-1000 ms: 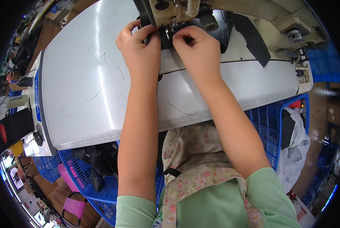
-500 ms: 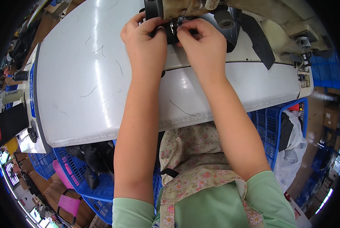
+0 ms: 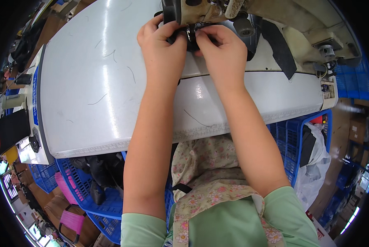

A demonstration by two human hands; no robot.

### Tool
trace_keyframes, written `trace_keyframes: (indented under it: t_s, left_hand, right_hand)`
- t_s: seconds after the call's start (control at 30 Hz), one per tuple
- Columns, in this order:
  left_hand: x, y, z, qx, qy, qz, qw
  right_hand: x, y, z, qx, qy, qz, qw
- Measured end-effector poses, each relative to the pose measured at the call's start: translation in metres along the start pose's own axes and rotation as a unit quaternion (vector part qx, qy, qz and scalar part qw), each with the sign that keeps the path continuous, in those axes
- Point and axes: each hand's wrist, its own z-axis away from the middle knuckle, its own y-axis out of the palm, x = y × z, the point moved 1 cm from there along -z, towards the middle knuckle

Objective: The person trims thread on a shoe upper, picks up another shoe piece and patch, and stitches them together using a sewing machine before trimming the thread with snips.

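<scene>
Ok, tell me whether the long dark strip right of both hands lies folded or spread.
Spread, as far as it shows: the dark strip lies flat on the pale machine bed, with no fold visible.

Glossy white surface (image 3: 79, 94), worn metal sewing machine (image 3: 293, 20)
The black strip (image 3: 278, 47) looks matt, the apron (image 3: 217, 195) printed cloth, the basket (image 3: 288, 138) smooth plastic, the bag (image 3: 314, 175) crinkled, shiny plastic.

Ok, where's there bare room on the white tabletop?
Most: tabletop, left of the left forearm, just loose threads. Less: between the forearms, one thread; also right of the right forearm, below the dark strip. Crowded: under the sewing machine head, left hand and right hand close together.
</scene>
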Motion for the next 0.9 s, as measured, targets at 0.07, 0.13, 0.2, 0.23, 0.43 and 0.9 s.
trace_keyframes:
  t_s: [0.07,0.13,0.2,0.23,0.43,0.9]
  left_hand:
    - [0.0015,-0.0005,0.0007,-0.004,0.000,-0.002,1.000]
    - [0.0007,0.0008,-0.0005,-0.005,0.002,-0.002,1.000]
    - [0.0014,0.0016,-0.0024,0.017,-0.019,0.047,0.999]
    - [0.0013,0.0015,-0.0023,0.016,-0.019,0.047,0.999]
    - [0.0004,0.0021,-0.0008,0.005,-0.010,0.027,1.000]
    - [-0.0003,0.0020,0.0011,0.004,0.005,-0.028,1.000]
  right_hand:
    - [0.0070,-0.0001,0.0024,0.010,0.047,-0.022,0.999]
    - [0.0092,-0.0030,0.0017,0.029,0.063,-0.008,0.998]
    - [0.0090,-0.0039,0.0007,0.032,0.062,-0.004,0.998]
    - [0.0089,-0.0037,0.0005,0.036,0.061,-0.001,0.997]
    - [0.0108,-0.0032,0.0012,0.029,0.062,-0.006,0.998]
    - [0.0083,-0.0024,0.0007,0.031,0.056,-0.010,0.998]
